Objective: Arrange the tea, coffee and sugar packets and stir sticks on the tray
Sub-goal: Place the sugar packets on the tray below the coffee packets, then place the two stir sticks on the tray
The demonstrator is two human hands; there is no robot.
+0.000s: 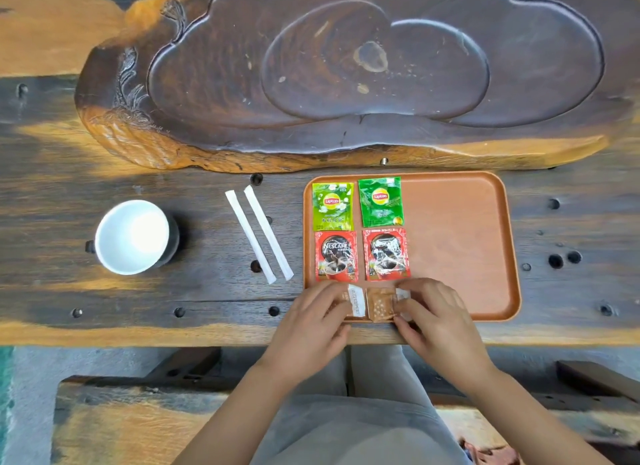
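Left of the tray [460, 250] lie two stir sticks [259, 235] — each hand [311, 326] [438, 321] pinches a sugar packet [380, 304].

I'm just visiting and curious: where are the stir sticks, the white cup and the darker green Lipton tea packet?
stir sticks [259, 235]: head view, middle of the pair.
white cup [132, 236]: head view, inside bottom.
darker green Lipton tea packet [380, 201]: head view, centre.

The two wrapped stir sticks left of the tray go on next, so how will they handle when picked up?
The stir sticks look thin and paper-wrapped, so probably very light and fairly stiff. Lying flat on the table, they may be hard to pinch and could slide. The wrappers look flattened, so rolling seems unlikely.
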